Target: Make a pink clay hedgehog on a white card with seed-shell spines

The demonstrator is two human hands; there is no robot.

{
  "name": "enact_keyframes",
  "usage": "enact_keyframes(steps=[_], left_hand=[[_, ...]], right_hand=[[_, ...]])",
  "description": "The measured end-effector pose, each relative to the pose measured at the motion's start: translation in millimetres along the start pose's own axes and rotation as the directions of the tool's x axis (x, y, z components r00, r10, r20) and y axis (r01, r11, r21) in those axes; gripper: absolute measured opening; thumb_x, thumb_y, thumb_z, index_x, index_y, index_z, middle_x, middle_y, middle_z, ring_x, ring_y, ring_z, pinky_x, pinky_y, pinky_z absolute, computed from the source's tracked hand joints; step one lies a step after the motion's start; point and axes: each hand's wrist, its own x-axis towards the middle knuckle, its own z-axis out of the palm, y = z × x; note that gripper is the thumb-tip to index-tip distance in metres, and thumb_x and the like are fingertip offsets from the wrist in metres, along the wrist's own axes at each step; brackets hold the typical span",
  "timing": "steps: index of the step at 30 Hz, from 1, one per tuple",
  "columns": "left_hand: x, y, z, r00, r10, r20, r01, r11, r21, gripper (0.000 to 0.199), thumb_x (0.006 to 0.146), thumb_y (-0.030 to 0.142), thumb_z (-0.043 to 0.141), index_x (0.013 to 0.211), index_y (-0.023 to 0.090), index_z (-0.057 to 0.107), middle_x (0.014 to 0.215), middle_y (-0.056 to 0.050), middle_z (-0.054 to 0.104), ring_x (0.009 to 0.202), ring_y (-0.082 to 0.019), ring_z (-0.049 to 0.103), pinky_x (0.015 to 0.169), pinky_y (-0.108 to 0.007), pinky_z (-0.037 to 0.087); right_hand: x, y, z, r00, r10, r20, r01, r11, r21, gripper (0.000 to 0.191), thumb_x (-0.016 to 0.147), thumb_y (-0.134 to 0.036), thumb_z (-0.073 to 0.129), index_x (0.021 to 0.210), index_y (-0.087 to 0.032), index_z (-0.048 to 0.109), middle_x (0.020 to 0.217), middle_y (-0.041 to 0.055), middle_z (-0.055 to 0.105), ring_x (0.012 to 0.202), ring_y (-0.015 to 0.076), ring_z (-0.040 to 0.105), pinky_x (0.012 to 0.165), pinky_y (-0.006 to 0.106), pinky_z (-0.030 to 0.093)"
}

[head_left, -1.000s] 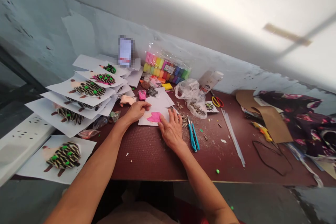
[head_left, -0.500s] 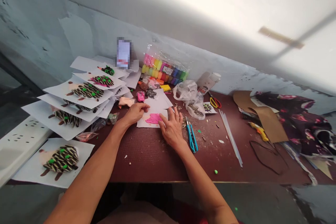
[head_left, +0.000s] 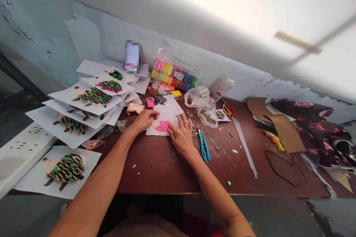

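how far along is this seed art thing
Done-looking: the paper sheets at the left carry full seed hedgehogs with green dots. In hand: the left hand and right hand rest on a white sheet bearing pink clay, no seeds on it. Left: the loose sunflower seeds beside it, apparently.

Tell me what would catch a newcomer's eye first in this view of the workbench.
At the left, fanned sheets of paper carry hedgehog figures made of striped sunflower seeds with green dots. In the centre, the left hand and right hand rest on a white sheet bearing a bright pink clay shape. Further back stands a clear bag of rainbow-coloured clay blocks.
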Motion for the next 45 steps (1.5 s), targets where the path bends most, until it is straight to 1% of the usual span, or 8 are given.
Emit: enact_keyframes(steps=[6, 11, 15, 18, 22, 25, 30, 45], left_hand=[[0.8, 1.7, -1.0, 1.0, -0.003, 0.011, 0.003, 1.0, 0.015, 0.047, 0.075, 0.006, 0.044, 0.109, 0.013, 0.076, 0.092, -0.005, 0.078, 0.09, -0.02, 0.071, 0.09, -0.031, 0.054], [-0.1, 4.9, -7.1, 0.997, -0.004, 0.078, 0.001, 0.999, 0.039, 0.052, 0.074, 0.008, 0.044, 0.116, 0.01, 0.074, 0.097, -0.007, 0.077, 0.092, -0.021, 0.07, 0.09, -0.032, 0.053], [-4.4, 4.9, -14.3, 0.979, 0.085, 0.186, -0.101, 0.992, 0.082, 0.054, 0.071, 0.02, 0.059, 0.123, 0.013, 0.07, 0.107, -0.009, 0.074, 0.099, -0.025, 0.066, 0.092, -0.034, 0.052], [-7.6, 3.9, -18.4, 0.962, 0.127, 0.243, -0.163, 0.978, 0.134, 0.064, 0.066, 0.034, 0.072, 0.128, 0.017, 0.067, 0.114, -0.008, 0.071, 0.11, -0.029, 0.062, 0.099, -0.038, 0.048], [-8.2, 1.6, -20.9, 0.942, 0.143, 0.304, -0.194, 0.97, 0.145, 0.072, 0.065, 0.039, 0.077, 0.132, 0.021, 0.062, 0.122, -0.007, 0.067, 0.116, -0.03, 0.057, 0.103, -0.039, 0.044], [-7.1, 0.1, -21.2, 0.938, 0.144, 0.315, -0.198, 0.969, 0.147, 0.071, 0.066, 0.04, 0.077, 0.132, 0.022, 0.061, 0.124, -0.007, 0.066, 0.118, -0.03, 0.057, 0.104, -0.04, 0.043], [-6.9, -0.3, -21.2, 0.938, 0.146, 0.314, -0.197, 0.971, 0.137, 0.07, 0.066, 0.039, 0.077, 0.132, 0.021, 0.061, 0.124, -0.008, 0.066, 0.12, -0.03, 0.056, 0.105, -0.039, 0.042], [-7.5, 3.7, -22.4, 0.94, 0.146, 0.307, -0.188, 0.976, 0.112, 0.07, 0.065, 0.034, 0.079, 0.132, 0.02, 0.062, 0.123, -0.009, 0.065, 0.119, -0.029, 0.055, 0.103, -0.038, 0.042]], right_hand=[[7.7, 2.3, -4.7, 0.995, 0.095, 0.018, -0.097, 0.991, 0.09, 0.033, 0.104, -0.038, 0.048, 0.126, -0.032, 0.072, 0.155, 0.0098, 0.047, 0.151, 0.0323, 0.028, 0.12, 0.056, 0.022], [18.8, -3.4, -2.8, 0.994, 0.086, 0.061, -0.092, 0.99, 0.103, 0.033, 0.101, -0.03, 0.053, 0.129, -0.031, 0.07, 0.156, 0.0091, 0.047, 0.152, 0.0314, 0.027, 0.121, 0.055, 0.023], [22.8, -5.7, -2.0, 0.992, 0.087, 0.09, -0.097, 0.989, 0.112, 0.033, 0.099, -0.026, 0.054, 0.126, -0.031, 0.072, 0.157, 0.0082, 0.046, 0.153, 0.0311, 0.027, 0.122, 0.054, 0.022], [22.8, -5.5, -2.7, 0.992, 0.077, 0.097, -0.087, 0.991, 0.103, 0.036, 0.097, -0.024, 0.055, 0.128, -0.033, 0.071, 0.159, 0.0066, 0.044, 0.154, 0.0308, 0.025, 0.123, 0.053, 0.02], [23.4, -4.5, -4.9, 0.994, 0.03, 0.104, -0.036, 0.998, 0.058, 0.034, 0.097, -0.025, 0.057, 0.126, -0.034, 0.072, 0.161, 0.0053, 0.041, 0.154, 0.0314, 0.022, 0.124, 0.054, 0.015], [24.5, -3.6, -6.4, 0.991, 0.004, 0.131, -0.01, 0.999, 0.047, 0.035, 0.097, -0.026, 0.057, 0.128, -0.036, 0.07, 0.162, 0.0033, 0.04, 0.155, 0.0309, 0.021, 0.124, 0.054, 0.014], [22.4, -4.9, -5.0, 0.992, 0.023, 0.126, -0.034, 0.995, 0.088, 0.04, 0.098, -0.024, 0.056, 0.133, -0.038, 0.066, 0.162, 0.0032, 0.04, 0.153, 0.0303, 0.025, 0.122, 0.054, 0.02], [34.1, -12.4, -11.2, 0.982, -0.055, 0.179, 0.025, 0.986, 0.167, 0.035, 0.1, -0.026, 0.053, 0.128, -0.037, 0.071, 0.16, 0.0034, 0.042, 0.154, 0.0306, 0.025, 0.121, 0.056, 0.023]])
